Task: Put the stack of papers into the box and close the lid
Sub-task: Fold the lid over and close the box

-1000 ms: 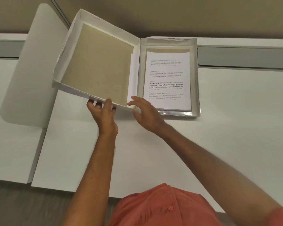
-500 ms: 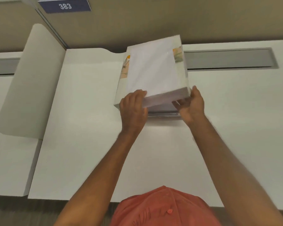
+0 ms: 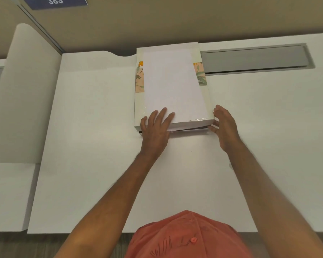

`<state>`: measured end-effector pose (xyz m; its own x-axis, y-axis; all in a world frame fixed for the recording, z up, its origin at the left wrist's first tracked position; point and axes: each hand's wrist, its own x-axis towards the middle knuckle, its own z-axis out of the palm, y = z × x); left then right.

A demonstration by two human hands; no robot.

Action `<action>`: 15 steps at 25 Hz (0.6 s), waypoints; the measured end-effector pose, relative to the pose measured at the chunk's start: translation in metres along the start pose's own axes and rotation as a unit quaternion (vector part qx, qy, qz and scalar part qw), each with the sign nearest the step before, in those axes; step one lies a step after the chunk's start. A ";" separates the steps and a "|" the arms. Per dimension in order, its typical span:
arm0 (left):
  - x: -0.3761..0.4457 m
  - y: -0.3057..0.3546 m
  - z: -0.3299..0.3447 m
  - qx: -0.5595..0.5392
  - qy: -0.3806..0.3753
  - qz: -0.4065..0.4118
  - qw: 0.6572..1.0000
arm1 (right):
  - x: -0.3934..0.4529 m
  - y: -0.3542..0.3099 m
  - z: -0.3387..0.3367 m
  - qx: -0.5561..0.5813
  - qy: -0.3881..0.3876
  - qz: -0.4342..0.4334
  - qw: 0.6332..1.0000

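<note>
The box sits at the far edge of the white worktop with its lid folded down over it; the papers are out of sight, presumably inside. A dark gap under the near right edge suggests the lid is not fully seated, so a last press seems left. The left hand lies flat and open on the near lid corner; the right hand cups the right corner, fingers loosely curled. The box looks like stiff, smooth white card with floral side panels.
</note>
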<state>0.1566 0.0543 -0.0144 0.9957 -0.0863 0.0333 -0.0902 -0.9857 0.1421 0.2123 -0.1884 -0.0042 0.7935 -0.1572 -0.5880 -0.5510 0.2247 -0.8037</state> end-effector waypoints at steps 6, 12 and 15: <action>-0.016 -0.027 0.003 -0.082 -0.024 -0.142 0.986 | 0.001 0.008 0.004 -0.152 0.023 -0.031 0.988; -0.016 -0.031 0.003 -0.125 -0.008 -0.124 0.984 | 0.001 0.011 0.011 -0.251 0.027 -0.062 0.966; -0.020 -0.033 0.007 -0.117 -0.031 -0.121 0.985 | 0.005 0.016 0.006 -0.282 0.028 -0.071 0.956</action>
<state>0.1400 0.0873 -0.0268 0.9873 0.1312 -0.0896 0.1550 -0.9191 0.3623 0.2091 -0.1802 -0.0193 0.8642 -0.2024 -0.4607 -0.5032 -0.3541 -0.7883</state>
